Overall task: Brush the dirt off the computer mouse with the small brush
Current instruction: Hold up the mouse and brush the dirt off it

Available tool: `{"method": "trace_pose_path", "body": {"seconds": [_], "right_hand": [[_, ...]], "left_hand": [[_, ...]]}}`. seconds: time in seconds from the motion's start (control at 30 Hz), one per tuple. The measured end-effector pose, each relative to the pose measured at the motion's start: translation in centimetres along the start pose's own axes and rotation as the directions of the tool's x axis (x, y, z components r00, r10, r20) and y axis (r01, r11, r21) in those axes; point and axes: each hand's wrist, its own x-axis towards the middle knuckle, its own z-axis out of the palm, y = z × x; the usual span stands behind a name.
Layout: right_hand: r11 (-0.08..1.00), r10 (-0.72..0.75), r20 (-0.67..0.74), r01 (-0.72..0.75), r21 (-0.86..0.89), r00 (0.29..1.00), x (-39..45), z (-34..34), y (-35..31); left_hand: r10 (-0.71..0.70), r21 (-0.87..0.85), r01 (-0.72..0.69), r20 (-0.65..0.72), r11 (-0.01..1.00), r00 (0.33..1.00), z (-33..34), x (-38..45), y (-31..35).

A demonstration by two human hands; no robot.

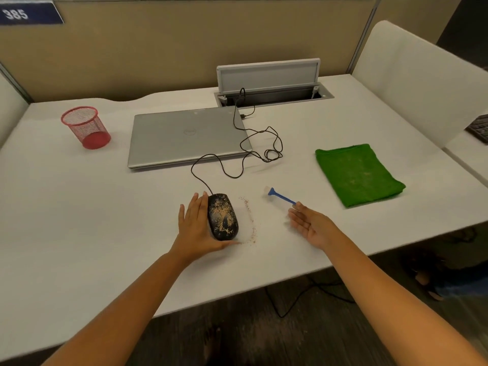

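From the head view, my left hand (pixel 196 225) cups the mouse (pixel 222 217) near the counter (pixel 79 220) front edge — fingers spread flat along its left side, steadying rather than gripping. Tan dirt covers its back, with a thin line of grains (pixel 250 220) fallen just beside it. My right hand (pixel 311 225) lies open, fingertips touching the small brush (pixel 281 196) handle — not yet grasped. I judge most brushing remains.
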Motion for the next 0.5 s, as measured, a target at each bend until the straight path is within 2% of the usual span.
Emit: {"method": "trace_pose_path", "body": {"seconds": [0.27, 0.5], "right_hand": [[0.973, -0.138, 0.09, 0.152, -0.173, 0.986, -3.6, 2.6, 0.0], [0.934, -0.143, 0.216, 0.204, -0.293, 0.966, -6.9, 6.7, 1.3]], "left_hand": [[-0.042, 0.026, 0.045, -0.1, 0.999, 0.994, -2.0, -5.8, -0.3], [-0.126, 0.017, 0.131, -0.184, 0.991, 0.975, -3.4, -12.0, -1.6]]}}
